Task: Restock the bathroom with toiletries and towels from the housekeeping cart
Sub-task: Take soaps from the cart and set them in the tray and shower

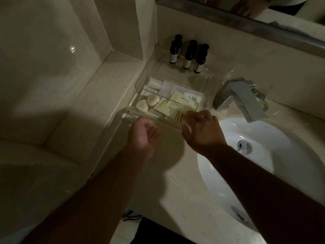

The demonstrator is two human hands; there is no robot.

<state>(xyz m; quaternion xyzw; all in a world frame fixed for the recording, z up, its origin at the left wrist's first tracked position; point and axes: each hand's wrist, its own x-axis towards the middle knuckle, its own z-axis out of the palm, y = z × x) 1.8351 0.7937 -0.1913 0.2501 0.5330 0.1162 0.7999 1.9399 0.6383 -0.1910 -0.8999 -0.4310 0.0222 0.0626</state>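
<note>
A clear acrylic tray [140, 85] sits on the beige counter left of the sink. It holds pale yellow sachets [177, 101], white packets [165, 87] and two round soaps [153, 100]. Several dark small bottles [188, 54] stand at the tray's far end. My left hand [143, 136] is at the tray's near edge, palm turned inward, fingers loosely curved, holding nothing that I can see. My right hand [202, 129] reaches over the near right corner, fingers spread and touching a striped yellow sachet [177, 115] and the tray rim.
A white oval sink [274, 155] lies to the right with a chrome faucet [244, 99] behind it. A mirror ledge [263, 27] runs along the back wall. A beige tiled ledge [98, 85] and wall stand to the left.
</note>
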